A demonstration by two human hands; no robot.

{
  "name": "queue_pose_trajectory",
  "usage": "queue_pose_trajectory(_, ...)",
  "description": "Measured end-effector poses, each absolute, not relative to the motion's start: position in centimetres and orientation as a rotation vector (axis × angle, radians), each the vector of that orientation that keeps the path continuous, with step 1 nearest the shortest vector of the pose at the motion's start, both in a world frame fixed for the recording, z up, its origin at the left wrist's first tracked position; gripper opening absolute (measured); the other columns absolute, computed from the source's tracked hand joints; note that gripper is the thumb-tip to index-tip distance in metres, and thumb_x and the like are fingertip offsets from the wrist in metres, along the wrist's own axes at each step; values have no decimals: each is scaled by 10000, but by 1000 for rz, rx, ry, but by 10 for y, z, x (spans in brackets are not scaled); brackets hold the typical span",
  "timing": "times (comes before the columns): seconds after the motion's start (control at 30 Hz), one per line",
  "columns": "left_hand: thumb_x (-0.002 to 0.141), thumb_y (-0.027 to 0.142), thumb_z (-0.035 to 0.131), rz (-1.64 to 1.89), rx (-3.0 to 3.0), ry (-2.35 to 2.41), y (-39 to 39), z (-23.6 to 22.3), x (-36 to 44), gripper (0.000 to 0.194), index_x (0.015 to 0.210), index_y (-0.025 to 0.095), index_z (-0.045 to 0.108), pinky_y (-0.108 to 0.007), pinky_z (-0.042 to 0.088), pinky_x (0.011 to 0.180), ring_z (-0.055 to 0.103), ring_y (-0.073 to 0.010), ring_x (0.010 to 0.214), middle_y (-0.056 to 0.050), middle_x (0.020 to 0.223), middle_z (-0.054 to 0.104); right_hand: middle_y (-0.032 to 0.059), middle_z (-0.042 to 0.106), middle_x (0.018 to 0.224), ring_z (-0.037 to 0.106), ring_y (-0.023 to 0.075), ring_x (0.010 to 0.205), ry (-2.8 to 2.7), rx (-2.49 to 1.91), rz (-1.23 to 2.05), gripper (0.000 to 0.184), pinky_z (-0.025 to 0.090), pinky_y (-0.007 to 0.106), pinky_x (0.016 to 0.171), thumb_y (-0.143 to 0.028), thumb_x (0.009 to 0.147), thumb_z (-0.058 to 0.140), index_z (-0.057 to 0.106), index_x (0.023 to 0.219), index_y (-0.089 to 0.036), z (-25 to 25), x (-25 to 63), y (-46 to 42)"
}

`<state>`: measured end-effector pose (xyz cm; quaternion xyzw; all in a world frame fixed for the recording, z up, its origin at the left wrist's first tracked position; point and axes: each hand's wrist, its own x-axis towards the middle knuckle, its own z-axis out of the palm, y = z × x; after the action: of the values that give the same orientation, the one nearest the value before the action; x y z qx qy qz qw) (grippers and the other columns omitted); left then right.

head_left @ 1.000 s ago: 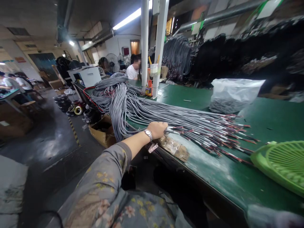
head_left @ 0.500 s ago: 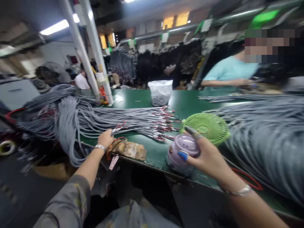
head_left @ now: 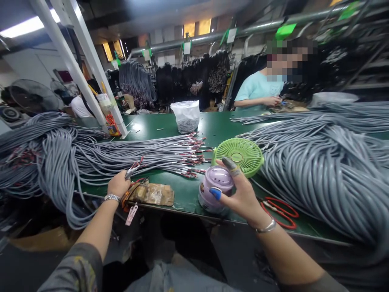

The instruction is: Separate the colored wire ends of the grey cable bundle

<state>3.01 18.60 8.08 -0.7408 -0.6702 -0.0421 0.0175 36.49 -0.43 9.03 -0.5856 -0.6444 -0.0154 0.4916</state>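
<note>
Left of centre, my left hand [head_left: 118, 184] has its fingers closed around a few cable ends [head_left: 134, 167], red tips pointing up and rightward. Right of centre, my right hand [head_left: 246, 198] is at the jar [head_left: 217, 178], thumb and forefinger spread apart over its right side; I cannot tell whether they grip it. The jar, purple-lidded, stands on the green bench [head_left: 186, 202] near the front edge. Behind it, to the right, is the basket [head_left: 238, 152]. Right beside my left hand lies a brown block [head_left: 158, 194]; a pink clip [head_left: 131, 215] shows below. From the left, grey cables [head_left: 148, 156] run toward the centre. At right, a heap [head_left: 328, 174] spreads behind a red loop [head_left: 284, 207]. Upper centre: a white bag [head_left: 186, 115]. Upper right: a co-worker [head_left: 255, 91] in light blue.
</note>
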Motion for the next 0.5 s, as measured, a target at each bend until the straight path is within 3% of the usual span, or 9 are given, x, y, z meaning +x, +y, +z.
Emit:
queue_pose_trajectory(0.1, 801, 195, 454, -126, -2306, -2094, 185, 82, 30, 156, 895, 197, 578, -279, 344, 594, 651, -265, 894, -107, 927, 701, 116, 529, 1320, 496, 307, 1223, -1438, -1425, -28, 791, 373, 480, 1045, -438, 768, 657, 304, 1448, -241, 81, 363, -5)
queue_pose_trajectory(0.23, 799, 188, 453, -130, -2314, -2100, 184, 83, 30, 165, 909, 193, 577, -282, 348, 602, 653, -271, 911, -114, 949, 700, 126, 603, 1161, 599, 308, 1051, -1276, -1501, 49, 904, 473, 472, 921, -495, 688, 711, 301, 1439, -204, 65, 363, -6)
queue_pose_trajectory(0.5, 801, 204, 451, -125, -2296, -2107, 186, 81, 30, 173, 915, 199, 582, -279, 367, 604, 659, -264, 896, -105, 937, 705, 111, 688, 1084, 662, 311, 982, -1190, -1638, 412, 924, 529, 434, 842, -446, 589, 750, 358, 1384, -186, 52, 354, -8)
